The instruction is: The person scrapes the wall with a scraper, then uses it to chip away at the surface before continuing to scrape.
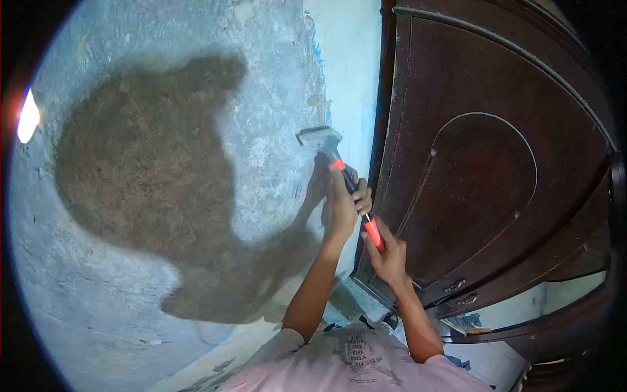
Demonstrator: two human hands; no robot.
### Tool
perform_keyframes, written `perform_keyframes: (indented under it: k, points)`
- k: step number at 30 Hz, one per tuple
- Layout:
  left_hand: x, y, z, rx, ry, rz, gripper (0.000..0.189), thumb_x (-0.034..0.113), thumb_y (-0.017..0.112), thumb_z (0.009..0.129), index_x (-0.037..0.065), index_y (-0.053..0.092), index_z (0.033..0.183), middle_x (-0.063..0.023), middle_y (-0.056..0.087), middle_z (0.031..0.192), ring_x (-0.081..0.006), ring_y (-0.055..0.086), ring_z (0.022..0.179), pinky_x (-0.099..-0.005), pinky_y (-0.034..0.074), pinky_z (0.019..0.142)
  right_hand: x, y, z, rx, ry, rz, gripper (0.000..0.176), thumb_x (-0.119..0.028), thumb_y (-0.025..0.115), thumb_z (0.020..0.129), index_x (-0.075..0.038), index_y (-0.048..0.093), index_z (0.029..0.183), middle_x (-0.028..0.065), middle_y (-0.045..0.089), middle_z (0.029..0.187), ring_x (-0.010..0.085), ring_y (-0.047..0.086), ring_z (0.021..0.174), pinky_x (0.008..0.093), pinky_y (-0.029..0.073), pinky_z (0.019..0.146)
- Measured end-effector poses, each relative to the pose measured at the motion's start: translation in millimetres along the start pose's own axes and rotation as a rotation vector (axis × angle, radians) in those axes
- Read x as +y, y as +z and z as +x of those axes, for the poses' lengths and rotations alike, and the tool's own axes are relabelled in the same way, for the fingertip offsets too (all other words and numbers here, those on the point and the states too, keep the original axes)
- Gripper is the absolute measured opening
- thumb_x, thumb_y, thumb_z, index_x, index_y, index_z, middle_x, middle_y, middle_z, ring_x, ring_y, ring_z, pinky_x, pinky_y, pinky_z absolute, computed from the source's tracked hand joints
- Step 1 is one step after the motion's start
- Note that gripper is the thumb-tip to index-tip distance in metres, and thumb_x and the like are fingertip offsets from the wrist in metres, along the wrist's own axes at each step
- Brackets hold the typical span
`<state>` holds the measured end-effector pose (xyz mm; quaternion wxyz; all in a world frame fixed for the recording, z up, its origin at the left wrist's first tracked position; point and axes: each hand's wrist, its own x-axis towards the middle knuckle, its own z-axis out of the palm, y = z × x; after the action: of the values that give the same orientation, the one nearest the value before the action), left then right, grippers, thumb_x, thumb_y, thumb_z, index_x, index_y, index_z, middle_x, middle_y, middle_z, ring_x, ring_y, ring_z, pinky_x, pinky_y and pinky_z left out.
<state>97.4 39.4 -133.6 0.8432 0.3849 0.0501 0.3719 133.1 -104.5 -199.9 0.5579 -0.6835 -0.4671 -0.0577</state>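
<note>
A scraper (321, 138) with a flat metal blade and a red and black handle is pressed against a rough grey wall (261, 117). My left hand (343, 199) is wrapped around the upper part of the handle, just below the blade. My right hand (386, 251) grips the red lower end of the handle. Both forearms reach up from my pale shirt at the bottom of the view. The blade sits near the wall's right edge, where a strip of light blue paint (349, 78) remains.
A dark brown wooden cupboard (496, 170) with an arched door panel and small metal handles stands right beside the scraped wall. My shadow falls across the wall's left and middle. A bright light (27, 117) shines at the far left.
</note>
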Motion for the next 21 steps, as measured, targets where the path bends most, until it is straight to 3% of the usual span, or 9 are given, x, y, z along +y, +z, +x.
perform_keyframes:
  k: [3, 5, 8, 12, 16, 18, 21]
  points:
    - [-7.8, -8.6, -4.1, -0.007, 0.007, 0.025, 0.061, 0.075, 0.031, 0.096, 0.015, 0.038, 0.084, 0.0045, 0.027, 0.056, -0.0084, 0.025, 0.041, -0.0261, 0.023, 0.038, 10.4, 9.1, -7.7, 0.006, 0.005, 0.077, 0.043, -0.015, 0.073, 0.089, -0.002, 0.062, 0.128, 0.0196, 0.061, 0.065, 0.0269, 0.064, 0.052, 0.0349, 0.048, 0.051]
    - [11.3, 10.2, 0.8, 0.014, 0.025, 0.051, 0.061, 0.075, 0.031, 0.096, 0.015, 0.038, 0.084, 0.0045, 0.027, 0.057, -0.0082, 0.025, 0.042, -0.026, 0.023, 0.039, 5.6, 6.8, 7.4, 0.011, -0.087, 0.008, 0.044, -0.016, 0.071, 0.092, 0.004, 0.059, 0.13, 0.0128, 0.06, 0.063, 0.0094, 0.062, 0.059, 0.0278, 0.049, 0.056]
    - [26.9, 24.7, 9.2, -0.026, 0.045, 0.043, 0.061, 0.075, 0.033, 0.095, 0.015, 0.039, 0.084, 0.0045, 0.028, 0.057, -0.0078, 0.026, 0.043, -0.026, 0.024, 0.04, -23.9, -5.9, 24.8, -0.04, 0.052, 0.043, 0.042, -0.016, 0.069, 0.094, 0.002, 0.06, 0.13, 0.0118, 0.058, 0.061, 0.0073, 0.056, 0.056, 0.0271, 0.046, 0.053]
    - [6.9, 2.1, -1.7, -0.017, 0.041, 0.08, 0.061, 0.076, 0.032, 0.095, 0.016, 0.04, 0.085, 0.0051, 0.027, 0.055, -0.0077, 0.027, 0.041, -0.0263, 0.023, 0.038, -6.8, 4.0, 1.9, -0.033, -0.011, 0.022, 0.043, -0.017, 0.069, 0.094, 0.002, 0.059, 0.132, 0.0146, 0.057, 0.062, 0.0068, 0.054, 0.057, 0.0279, 0.045, 0.053]
    - [12.1, -0.4, -1.3, -0.03, 0.004, 0.055, 0.061, 0.076, 0.033, 0.095, 0.016, 0.04, 0.085, 0.0052, 0.028, 0.056, -0.0072, 0.027, 0.042, -0.0257, 0.024, 0.039, -16.9, 10.1, 3.3, -0.064, 0.092, 0.057, 0.043, -0.015, 0.069, 0.094, 0.002, 0.059, 0.132, 0.0181, 0.056, 0.066, 0.0071, 0.052, 0.06, 0.0285, 0.045, 0.055]
    - [34.1, 20.8, 6.3, -0.019, 0.043, 0.072, 0.06, 0.073, 0.033, 0.097, 0.015, 0.041, 0.084, 0.0052, 0.028, 0.056, -0.007, 0.027, 0.042, -0.0255, 0.024, 0.039, -19.7, 13.8, 20.8, 0.088, -0.11, 0.069, 0.043, -0.017, 0.07, 0.092, -0.002, 0.06, 0.131, 0.0184, 0.057, 0.062, 0.0241, 0.06, 0.049, 0.0347, 0.046, 0.05]
    - [43.6, 28.4, 7.1, -0.043, 0.052, 0.08, 0.061, 0.074, 0.034, 0.096, 0.014, 0.04, 0.083, 0.0052, 0.028, 0.056, -0.0073, 0.026, 0.042, -0.0256, 0.023, 0.039, -31.3, 6.2, 23.3, 0.003, 0.021, 0.041, 0.043, -0.017, 0.07, 0.092, -0.004, 0.06, 0.132, 0.019, 0.059, 0.063, 0.0262, 0.061, 0.05, 0.0351, 0.047, 0.051]
